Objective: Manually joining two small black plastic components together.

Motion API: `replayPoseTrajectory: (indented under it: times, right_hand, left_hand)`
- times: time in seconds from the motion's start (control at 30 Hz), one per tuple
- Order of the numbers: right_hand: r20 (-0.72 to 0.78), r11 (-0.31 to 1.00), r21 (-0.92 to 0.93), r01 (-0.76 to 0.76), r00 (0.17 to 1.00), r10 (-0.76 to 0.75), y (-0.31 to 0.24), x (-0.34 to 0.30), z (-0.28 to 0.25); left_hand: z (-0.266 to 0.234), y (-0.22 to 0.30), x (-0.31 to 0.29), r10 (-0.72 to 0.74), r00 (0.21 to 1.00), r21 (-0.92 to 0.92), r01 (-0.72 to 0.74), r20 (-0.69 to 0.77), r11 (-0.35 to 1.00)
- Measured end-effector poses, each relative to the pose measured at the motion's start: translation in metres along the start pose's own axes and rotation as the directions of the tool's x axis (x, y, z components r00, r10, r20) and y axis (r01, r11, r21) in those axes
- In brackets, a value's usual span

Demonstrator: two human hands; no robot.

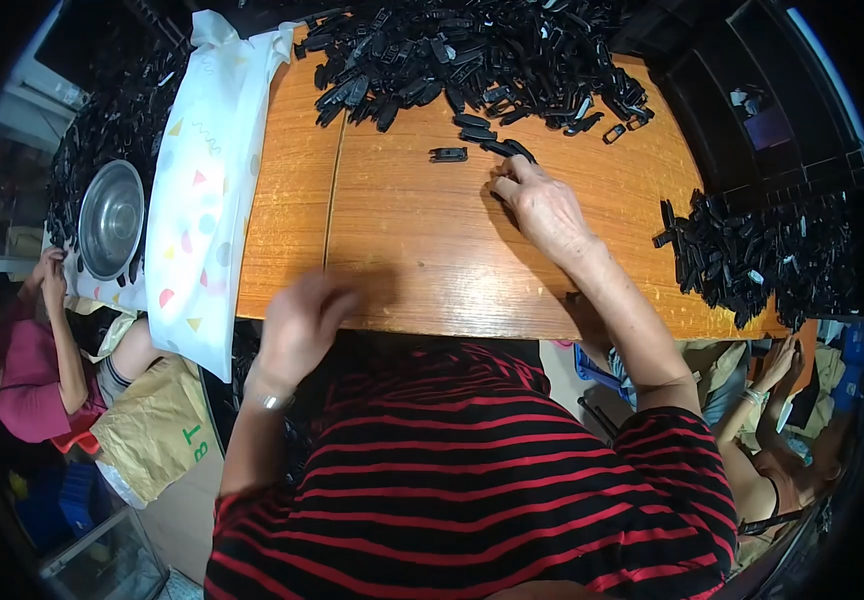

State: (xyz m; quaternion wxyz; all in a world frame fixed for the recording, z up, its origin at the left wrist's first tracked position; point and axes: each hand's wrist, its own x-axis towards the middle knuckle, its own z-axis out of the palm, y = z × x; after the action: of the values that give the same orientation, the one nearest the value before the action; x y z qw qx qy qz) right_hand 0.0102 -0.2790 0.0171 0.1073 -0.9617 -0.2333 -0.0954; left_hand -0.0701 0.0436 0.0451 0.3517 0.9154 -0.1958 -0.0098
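My right hand (544, 207) is over the middle of the wooden table, its fingers pinched together. A dark bit of a small black plastic part (497, 194) shows at its fingertips, mostly hidden by them. Just beyond the fingers, a few oblong black parts (476, 134) lie in a loose row. One separate black part (448, 155) rests to the left of that row. My left hand (304, 325) hangs over the table's near edge, smeared by motion, so its fingers cannot be read. A large heap of black plastic parts (402, 60) covers the far side.
The wooden table (402, 260) has a second black heap (722, 260) at its right, beside a black crate (782, 110). On the left lie a patterned white plastic sheet (197, 190) and a metal bowl (112, 220). People sit at both sides; a brown paper sack (157, 425) stands at left.
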Motion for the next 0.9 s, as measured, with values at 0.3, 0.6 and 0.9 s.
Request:
replayPoseTrajectory:
  times: [0.3,0.6,0.9]
  right_hand:
    - [-0.178,0.92,0.392,-0.016,0.979,0.094,-0.016,-0.009,-0.012]
    - [-0.158,0.863,0.436,-0.255,0.923,0.352,-0.03,-0.028,0.001]
    - [-0.327,0.805,0.565,-0.182,0.846,0.42,-0.049,0.01,0.016]
  left_hand:
    - [0.081,0.009,0.17,0.352,0.924,0.341,-0.286,-0.15,0.896]
    - [0.092,0.004,0.161,0.11,0.977,-0.078,-0.126,-0.182,0.989]
    - [0.103,0.024,0.136,-0.043,0.998,-0.545,0.009,-0.049,0.839]
